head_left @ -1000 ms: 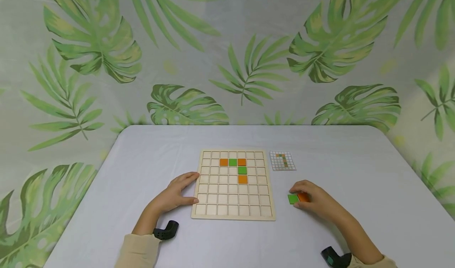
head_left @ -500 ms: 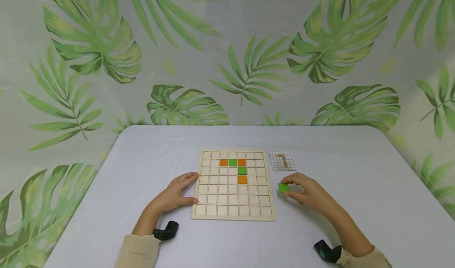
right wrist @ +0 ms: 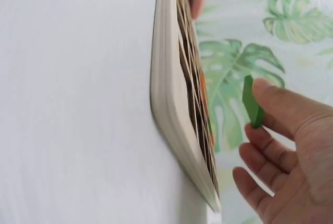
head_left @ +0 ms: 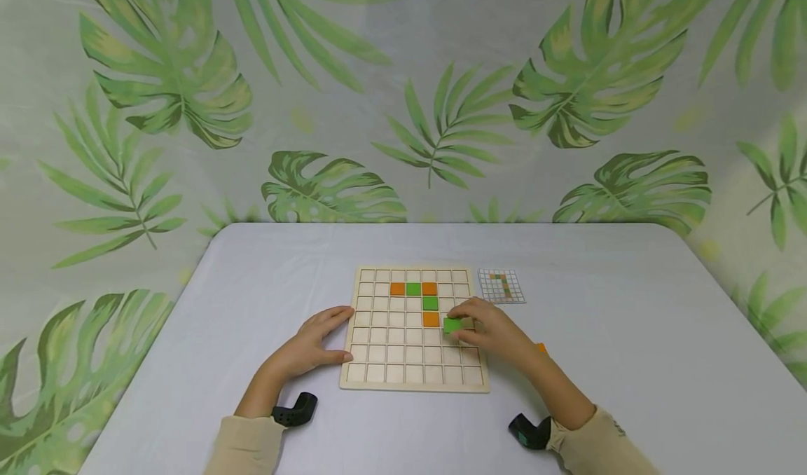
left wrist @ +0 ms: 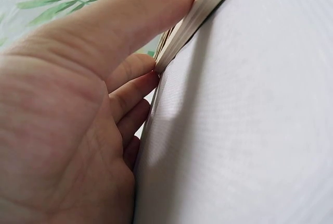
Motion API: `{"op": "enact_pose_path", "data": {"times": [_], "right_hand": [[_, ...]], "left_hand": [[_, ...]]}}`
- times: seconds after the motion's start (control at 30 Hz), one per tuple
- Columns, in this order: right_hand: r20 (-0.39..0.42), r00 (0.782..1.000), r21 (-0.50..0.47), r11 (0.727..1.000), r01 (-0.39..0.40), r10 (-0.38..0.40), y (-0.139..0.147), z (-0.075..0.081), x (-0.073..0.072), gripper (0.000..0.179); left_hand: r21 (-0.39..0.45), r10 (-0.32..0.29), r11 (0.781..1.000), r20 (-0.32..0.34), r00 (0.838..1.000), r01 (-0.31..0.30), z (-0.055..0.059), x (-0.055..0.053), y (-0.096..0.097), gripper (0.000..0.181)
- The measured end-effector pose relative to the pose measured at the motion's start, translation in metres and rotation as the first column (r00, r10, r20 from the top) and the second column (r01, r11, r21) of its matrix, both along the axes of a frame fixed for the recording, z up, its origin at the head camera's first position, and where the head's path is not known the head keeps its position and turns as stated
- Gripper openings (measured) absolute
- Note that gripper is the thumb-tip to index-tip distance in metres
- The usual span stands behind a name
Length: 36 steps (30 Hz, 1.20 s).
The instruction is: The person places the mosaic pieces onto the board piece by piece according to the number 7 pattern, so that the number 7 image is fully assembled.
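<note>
My right hand (head_left: 492, 331) pinches a square green tile (head_left: 452, 325) between thumb and fingers, over the right side of the wooden grid board (head_left: 394, 373). In the right wrist view this green tile (right wrist: 252, 101) is raised off the board's face and tilted. Orange and green tiles lie in the board's cells: a row of three near the top, then a green tile (head_left: 430, 303) and an orange tile (head_left: 431, 319) running down from its right end. On the board's left edge rest the thumb and fingertips of my left hand (head_left: 309, 342), fairly straight.
A small printed pattern card (head_left: 501, 286) lies right of the board. Beside my right forearm an orange tile (head_left: 541, 347) shows, mostly hidden by the arm. White cloth covers the table (head_left: 302, 251), and a leaf-print curtain hangs behind it.
My right hand has lifted the green tile from beside the orange one and carried it left and slightly up, over the board. The left hand stays in place.
</note>
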State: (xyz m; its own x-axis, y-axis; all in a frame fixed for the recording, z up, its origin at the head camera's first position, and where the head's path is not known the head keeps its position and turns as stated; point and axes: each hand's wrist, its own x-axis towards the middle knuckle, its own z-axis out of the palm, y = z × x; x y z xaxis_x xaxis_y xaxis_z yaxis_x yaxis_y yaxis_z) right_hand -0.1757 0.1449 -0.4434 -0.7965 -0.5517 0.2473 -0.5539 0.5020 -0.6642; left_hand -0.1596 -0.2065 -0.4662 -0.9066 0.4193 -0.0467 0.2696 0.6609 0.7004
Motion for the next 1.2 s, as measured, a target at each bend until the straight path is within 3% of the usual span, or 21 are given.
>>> {"op": "enact_pose_path", "data": {"times": [0.2,0.37,0.6,0.83,1.2], "right_hand": [[0.073,0.996,0.013,0.999,0.048,-0.049,-0.021,-0.009,0.003,0.031],[0.075,0.992,0.053,0.994,0.094,-0.098,-0.032,-0.017,0.005,0.028],[0.047,0.995,0.077,0.994,0.082,-0.085,-0.034,-0.02,0.007,0.031],[0.113,0.989,0.021,0.995,0.093,-0.095,-0.024,-0.006,0.008,0.04],[0.058,0.987,0.036,0.988,0.148,-0.15,0.031,0.015,0.02,0.051]], "left_hand": [[-0.002,0.0,1.0,0.004,1.0,0.0,0.0,0.0,0.0,0.081],[-0.001,-0.001,1.0,0.01,1.0,0.001,-0.001,0.001,0.0,0.081],[0.004,-0.009,1.0,-0.009,1.0,0.009,-0.001,0.0,0.0,0.082],[0.007,-0.006,1.0,-0.011,1.0,0.006,-0.001,0.0,0.0,0.082],[0.01,-0.005,1.0,-0.008,1.0,0.005,0.0,0.0,0.0,0.083]]}}
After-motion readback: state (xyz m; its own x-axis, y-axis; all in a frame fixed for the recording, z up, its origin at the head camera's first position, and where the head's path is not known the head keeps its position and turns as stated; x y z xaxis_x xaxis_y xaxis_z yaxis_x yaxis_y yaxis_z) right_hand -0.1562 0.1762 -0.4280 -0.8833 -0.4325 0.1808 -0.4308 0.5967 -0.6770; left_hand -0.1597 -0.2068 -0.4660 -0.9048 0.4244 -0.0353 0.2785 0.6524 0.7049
